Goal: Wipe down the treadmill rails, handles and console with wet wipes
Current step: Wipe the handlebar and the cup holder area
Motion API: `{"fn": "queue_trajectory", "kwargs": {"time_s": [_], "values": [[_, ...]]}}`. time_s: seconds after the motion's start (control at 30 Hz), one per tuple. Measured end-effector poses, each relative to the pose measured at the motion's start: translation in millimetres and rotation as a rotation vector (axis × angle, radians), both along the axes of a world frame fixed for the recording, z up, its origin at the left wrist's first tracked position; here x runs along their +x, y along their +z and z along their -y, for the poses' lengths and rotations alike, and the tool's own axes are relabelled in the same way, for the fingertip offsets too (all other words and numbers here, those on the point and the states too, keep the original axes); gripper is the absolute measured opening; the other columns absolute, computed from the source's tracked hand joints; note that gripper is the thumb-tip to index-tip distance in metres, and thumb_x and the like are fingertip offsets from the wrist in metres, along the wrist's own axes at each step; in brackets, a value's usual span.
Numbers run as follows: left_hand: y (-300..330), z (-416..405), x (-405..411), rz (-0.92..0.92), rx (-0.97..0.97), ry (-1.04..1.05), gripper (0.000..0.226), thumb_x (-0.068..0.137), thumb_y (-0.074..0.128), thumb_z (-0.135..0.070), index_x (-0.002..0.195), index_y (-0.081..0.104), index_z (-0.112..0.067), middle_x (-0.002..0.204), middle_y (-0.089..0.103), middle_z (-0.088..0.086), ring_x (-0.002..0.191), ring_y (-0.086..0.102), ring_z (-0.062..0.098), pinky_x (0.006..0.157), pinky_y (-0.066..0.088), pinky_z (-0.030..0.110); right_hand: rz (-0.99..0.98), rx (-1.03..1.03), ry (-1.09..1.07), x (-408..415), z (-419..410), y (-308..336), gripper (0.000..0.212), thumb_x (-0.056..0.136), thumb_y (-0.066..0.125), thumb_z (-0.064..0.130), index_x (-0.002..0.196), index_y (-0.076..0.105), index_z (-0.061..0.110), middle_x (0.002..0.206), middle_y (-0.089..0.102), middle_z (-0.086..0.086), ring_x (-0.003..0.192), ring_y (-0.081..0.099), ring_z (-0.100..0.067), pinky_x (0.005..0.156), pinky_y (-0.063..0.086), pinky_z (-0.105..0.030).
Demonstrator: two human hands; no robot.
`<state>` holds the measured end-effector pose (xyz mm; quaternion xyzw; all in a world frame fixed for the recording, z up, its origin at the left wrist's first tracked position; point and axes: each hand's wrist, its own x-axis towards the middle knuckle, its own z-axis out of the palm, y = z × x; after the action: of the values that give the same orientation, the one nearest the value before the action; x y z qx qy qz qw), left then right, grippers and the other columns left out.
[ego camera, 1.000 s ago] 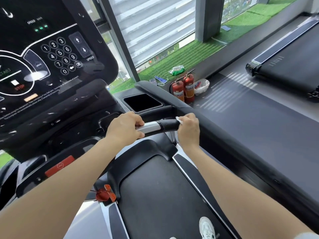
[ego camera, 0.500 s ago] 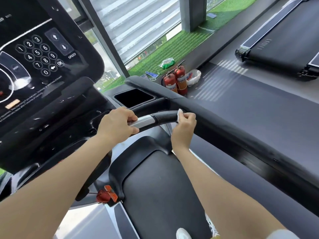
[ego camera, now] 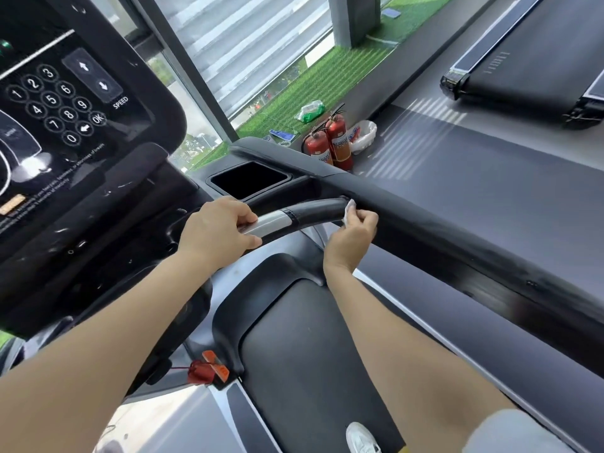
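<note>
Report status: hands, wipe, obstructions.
Left hand grips handle. Right hand pinches wipe against handle's rail end. Nothing blocking.

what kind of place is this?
Most likely a gym, by a window: a treadmill console with speed keypad, its handle being wiped, and a second treadmill alongside. Two fire extinguishers suggest a commercial space.

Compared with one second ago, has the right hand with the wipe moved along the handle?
Yes. The right hand with the wet wipe has slid away from the left hand, along the black handle to its joint with the side rail.
</note>
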<state>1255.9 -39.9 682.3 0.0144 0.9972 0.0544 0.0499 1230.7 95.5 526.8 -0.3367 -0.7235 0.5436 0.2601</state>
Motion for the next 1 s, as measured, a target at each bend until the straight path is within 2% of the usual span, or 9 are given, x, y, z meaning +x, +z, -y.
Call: {"fn": "queue_trajectory", "kwargs": {"time_s": [0.07,0.13,0.23,0.3,0.37,0.57,0.73,0.83,1.0], "values": [[1,0,0,0.004,-0.001,0.003,0.030,0.075,0.078,-0.029,0.103,0.069,-0.023,0.094,0.054,-0.011,0.088,0.052,0.012,0.075,0.037,0.025,-0.005,-0.072,-0.010,4,9,8,0.017,0.099,0.045,0.008,0.098,0.057,-0.004,0.092,0.053,0.001,0.099,0.051,-0.015,0.080,0.046,-0.017],[1,0,0,0.004,-0.001,0.003,0.030,0.075,0.078,-0.029,0.103,0.069,-0.023,0.093,0.053,-0.011,0.087,0.052,0.011,0.075,0.036,0.025,-0.074,-0.099,0.069,15,26,13,0.025,0.097,0.044,0.000,0.115,0.057,-0.011,0.100,0.049,-0.010,0.094,0.051,-0.023,0.081,0.040,-0.010],[2,0,0,0.000,-0.002,-0.003,0.030,0.075,0.078,-0.029,0.103,0.069,-0.023,0.092,0.053,-0.012,0.086,0.051,0.011,0.074,0.034,0.025,-0.130,-0.141,0.162,24,36,13,0.027,0.098,0.043,0.001,0.118,0.053,-0.013,0.097,0.041,-0.002,0.082,0.047,-0.004,0.082,0.035,0.000],[2,-1,0,-0.002,-0.009,-0.007,0.031,0.075,0.078,-0.029,0.104,0.069,-0.022,0.092,0.053,-0.011,0.086,0.051,0.011,0.074,0.034,0.025,-0.060,-0.217,0.126,19,28,16,0.029,0.099,0.041,0.000,0.123,0.050,-0.014,0.103,0.041,-0.004,0.090,0.051,-0.007,0.089,0.035,-0.004],[3,-2,1,-0.004,-0.011,-0.004,0.031,0.075,0.078,-0.029,0.104,0.069,-0.022,0.093,0.053,-0.011,0.086,0.051,0.011,0.074,0.034,0.025,0.042,-0.304,0.047,10,16,14,0.033,0.098,0.040,-0.001,0.129,0.047,-0.009,0.111,0.040,-0.007,0.099,0.052,-0.021,0.084,0.035,-0.007],[3,-3,2,-0.007,-0.013,0.002,0.032,0.075,0.078,-0.029,0.105,0.069,-0.022,0.094,0.055,-0.009,0.090,0.054,0.014,0.076,0.037,0.026,0.149,-0.499,-0.094,-7,1,19,0.026,0.096,0.048,0.005,0.118,0.060,-0.002,0.119,0.052,-0.017,0.101,0.058,-0.031,0.088,0.047,-0.032],[3,-4,1,0.009,-0.022,0.006,0.032,0.075,0.078,-0.029,0.105,0.068,-0.022,0.097,0.057,-0.006,0.094,0.056,0.017,0.080,0.041,0.028,0.108,-0.372,-0.020,5,2,19,0.010,0.091,0.054,0.000,0.100,0.059,0.000,0.107,0.055,-0.013,0.083,0.051,-0.019,0.063,0.033,-0.014],[3,-5,1,0.006,-0.026,0.002,0.032,0.075,0.077,-0.029,0.105,0.069,-0.021,0.095,0.056,-0.007,0.091,0.054,0.015,0.078,0.039,0.027,0.130,-0.371,-0.026,2,-3,15,0.012,0.092,0.053,0.001,0.098,0.063,-0.001,0.104,0.058,-0.015,0.080,0.050,-0.018,0.063,0.034,-0.017],[3,-4,2,-0.007,-0.031,-0.001,0.031,0.075,0.078,-0.029,0.104,0.069,-0.023,0.092,0.053,-0.012,0.090,0.054,0.013,0.077,0.038,0.025,0.225,-0.630,-0.141,-11,-19,8,0.016,0.092,0.049,0.001,0.087,0.064,0.001,0.084,0.060,-0.012,0.072,0.054,-0.025,0.060,0.038,-0.026]]}}
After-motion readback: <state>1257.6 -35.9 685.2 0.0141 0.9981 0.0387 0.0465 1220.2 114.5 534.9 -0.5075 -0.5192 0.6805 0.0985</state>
